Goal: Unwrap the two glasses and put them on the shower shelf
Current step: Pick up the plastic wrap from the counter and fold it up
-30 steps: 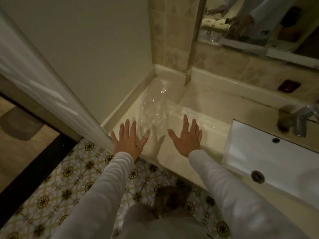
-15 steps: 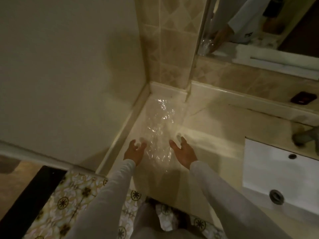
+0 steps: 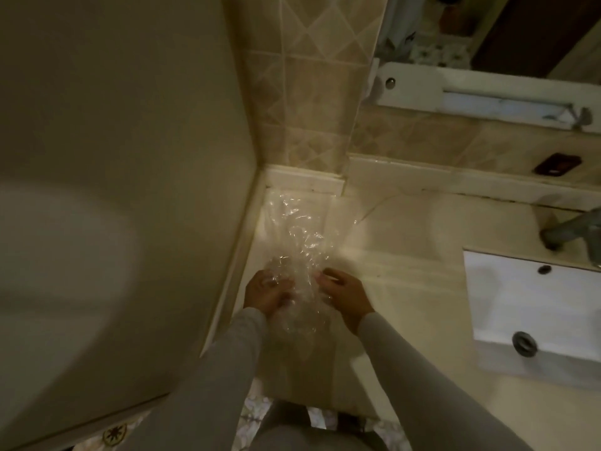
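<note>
A crinkled clear plastic wrap (image 3: 300, 242) lies along the left end of the cream counter (image 3: 400, 255), running from the back corner toward me. Glass shapes inside it are hard to make out; I cannot tell how many there are. My left hand (image 3: 265, 292) grips the near left side of the wrap. On its near right side my right hand (image 3: 343, 292) pinches the plastic. Both hands sit close together at the near end of the bundle.
A pale wall (image 3: 130, 125) closes off the left side. Tiled wall (image 3: 312, 92) and a mirror (image 3: 487, 43) stand behind the counter. A white sink (image 3: 533, 307) with a faucet (image 3: 572, 229) is at the right. A dark small object (image 3: 557, 163) sits on the back ledge.
My hands went from flat and spread above the counter edge to closing on the near end of the plastic wrap. The view has moved closer to the counter.
</note>
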A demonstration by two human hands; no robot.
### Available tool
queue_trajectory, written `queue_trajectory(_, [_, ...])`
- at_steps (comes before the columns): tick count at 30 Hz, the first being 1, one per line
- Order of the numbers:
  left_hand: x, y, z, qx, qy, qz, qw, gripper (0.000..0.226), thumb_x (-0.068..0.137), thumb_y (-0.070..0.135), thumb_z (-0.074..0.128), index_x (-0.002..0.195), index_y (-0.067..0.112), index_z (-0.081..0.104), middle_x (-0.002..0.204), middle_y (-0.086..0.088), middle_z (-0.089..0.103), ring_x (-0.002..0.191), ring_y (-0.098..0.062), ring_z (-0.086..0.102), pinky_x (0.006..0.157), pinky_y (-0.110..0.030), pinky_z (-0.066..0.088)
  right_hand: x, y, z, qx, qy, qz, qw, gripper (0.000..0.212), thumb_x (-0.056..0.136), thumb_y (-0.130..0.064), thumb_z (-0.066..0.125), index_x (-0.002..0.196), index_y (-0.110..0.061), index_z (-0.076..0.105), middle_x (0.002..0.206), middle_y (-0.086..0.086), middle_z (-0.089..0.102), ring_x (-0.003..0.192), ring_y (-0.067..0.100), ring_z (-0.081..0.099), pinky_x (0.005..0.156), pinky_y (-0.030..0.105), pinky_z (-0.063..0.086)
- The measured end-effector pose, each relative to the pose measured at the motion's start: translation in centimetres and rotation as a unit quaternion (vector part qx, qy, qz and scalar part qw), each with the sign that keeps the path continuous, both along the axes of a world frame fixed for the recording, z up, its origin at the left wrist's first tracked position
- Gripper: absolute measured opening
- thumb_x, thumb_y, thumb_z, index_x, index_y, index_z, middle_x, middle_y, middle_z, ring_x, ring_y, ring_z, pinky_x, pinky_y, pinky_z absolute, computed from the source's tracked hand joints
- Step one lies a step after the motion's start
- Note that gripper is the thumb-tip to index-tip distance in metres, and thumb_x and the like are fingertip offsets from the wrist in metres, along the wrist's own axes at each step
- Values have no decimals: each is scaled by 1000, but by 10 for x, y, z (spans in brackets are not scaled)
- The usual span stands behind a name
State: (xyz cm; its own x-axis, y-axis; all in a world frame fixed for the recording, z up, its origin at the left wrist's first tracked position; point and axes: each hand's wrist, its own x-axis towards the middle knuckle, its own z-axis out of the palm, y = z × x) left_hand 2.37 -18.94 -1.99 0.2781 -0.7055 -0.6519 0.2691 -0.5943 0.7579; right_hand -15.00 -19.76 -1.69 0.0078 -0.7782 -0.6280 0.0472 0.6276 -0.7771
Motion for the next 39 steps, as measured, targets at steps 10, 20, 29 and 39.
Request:
queue_trajectory(10, [10,19,30,-78,-26,18,996,29,76,19,87,80,12,59,71,-11,47,65,-20,44,61,-31,44,-67,25,39,-70,-56,-131,987,4,90,-5,76,92,-7,78,87,9,71,84,24,63,89,39,57])
queue_trajectory(20, [-10,76,48,-49,50,-175,982,38,53,12,93,85,22,76,73,-3,76,59,-16,69,50,-27,56,-127,34,58,-129,-23,-209,969,19,92,-23,76,83,-8,67,72,7,62,69,17,62,72,30,62])
queue_trajectory(29, [0,115,47,-87,49,-69,993,14,69,0,77,78,11,74,54,-6,61,35,-7,48,33,-12,35,-151,52,77,-185,5,-189,964,21,93,-20,75,76,-10,67,55,-3,55,49,5,56,57,21,57])
queue_trajectory(39, [-77,84,78,-113,48,-192,974,17,94,21,65,109,18,72,109,-14,76,85,-26,77,66,-28,60,-181,92,74,-173,9,-206,963,35,92,-31,75,83,2,70,60,0,47,45,5,43,49,18,50])
